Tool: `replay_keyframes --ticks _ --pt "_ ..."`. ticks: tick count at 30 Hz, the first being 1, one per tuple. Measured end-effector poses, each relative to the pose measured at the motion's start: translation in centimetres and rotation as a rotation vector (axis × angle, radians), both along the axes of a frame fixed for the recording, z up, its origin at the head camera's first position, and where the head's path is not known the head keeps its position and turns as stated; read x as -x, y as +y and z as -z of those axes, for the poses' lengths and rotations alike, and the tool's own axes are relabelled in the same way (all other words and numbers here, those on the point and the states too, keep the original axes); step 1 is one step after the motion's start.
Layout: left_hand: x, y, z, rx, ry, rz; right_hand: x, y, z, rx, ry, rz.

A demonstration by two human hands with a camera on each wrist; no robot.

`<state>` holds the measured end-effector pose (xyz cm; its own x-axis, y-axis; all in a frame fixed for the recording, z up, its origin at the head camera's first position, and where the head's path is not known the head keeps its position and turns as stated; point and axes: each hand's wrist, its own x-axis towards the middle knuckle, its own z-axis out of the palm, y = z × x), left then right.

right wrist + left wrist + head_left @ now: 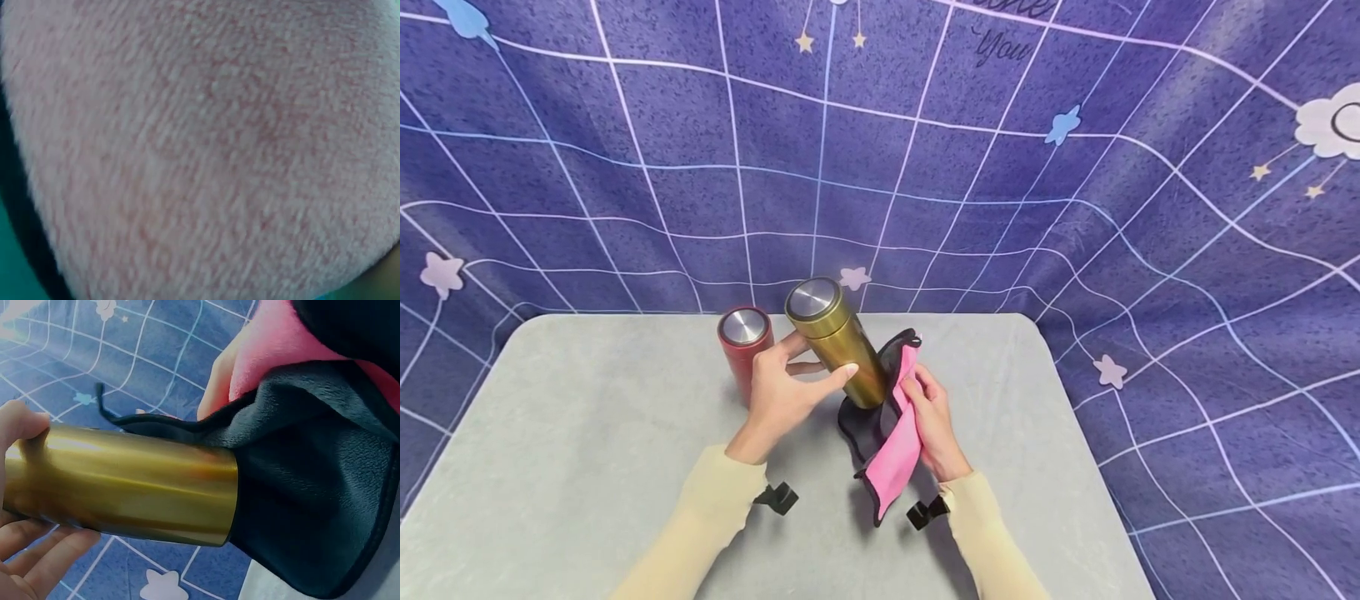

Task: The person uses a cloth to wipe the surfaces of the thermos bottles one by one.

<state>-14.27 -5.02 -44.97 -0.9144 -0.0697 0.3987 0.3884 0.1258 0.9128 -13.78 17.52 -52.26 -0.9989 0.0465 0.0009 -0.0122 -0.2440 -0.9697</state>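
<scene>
My left hand (pixel 786 387) grips a gold thermos flask (pixel 857 362) with a silver-topped lid, thumb on one side and fingers on the other. The flask is tilted, its lid up and to the left. Against its lower end lies a cloth (pixel 895 471), pink on one face and dark grey on the other, with black edging. My right hand (pixel 932 417) pinches the cloth's pink side. In the left wrist view the flask's base (pixel 234 497) meets the cloth's dark fleecy face (pixel 312 481). Pink pile (pixel 206 150) fills the right wrist view and hides the right fingers there.
A red thermos flask (pixel 746 350) stands upright just left of the left hand, partly hidden by it. The grey tabletop (pixel 587 450) ends at a blue-purple curtain (pixel 760 167) with a grid pattern behind it. Black camera mounts (pixel 778 497) sit at both wrists.
</scene>
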Motion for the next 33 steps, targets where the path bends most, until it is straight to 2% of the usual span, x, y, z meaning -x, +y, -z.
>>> replay_keyframes --ticks 6,12,16,20,23,25,27,30,31,33 --pt "0.0 -0.2 0.2 -0.025 0.006 0.002 -0.1 -0.4 0.2 0.155 -0.067 -0.084" --pt "0.1 -0.3 0.6 -0.009 0.033 0.003 -0.2 -0.6 0.3 0.253 -0.149 -0.079" --pt "0.1 -0.4 0.7 -0.004 0.044 0.004 -0.5 -0.5 0.4 0.363 -0.241 -0.117" --pt "0.1 -0.3 0.9 0.0 0.049 0.012 -0.8 -0.1 0.5 0.451 -0.383 -0.236" --pt "0.0 -0.2 1.0 0.008 0.049 0.018 -1.3 0.2 0.3 0.469 -0.489 -0.337" --pt "0.0 -0.1 1.0 0.016 0.049 0.023 -1.7 0.3 -0.2 0.466 -0.529 -0.388" --pt "-0.1 0.0 1.0 0.027 0.049 0.026 -2.1 0.4 -0.7 0.465 -0.532 -0.423" --pt "-0.2 0.1 1.0 0.046 0.058 0.028 -2.6 0.5 -1.2 0.443 -0.476 -0.464" --pt "-0.3 0.1 1.0 0.053 0.062 0.029 -2.9 0.6 -1.1 0.415 -0.426 -0.473" --pt "-0.3 0.1 1.1 0.062 0.074 0.035 -3.3 1.1 -0.4 0.305 -0.266 -0.474"
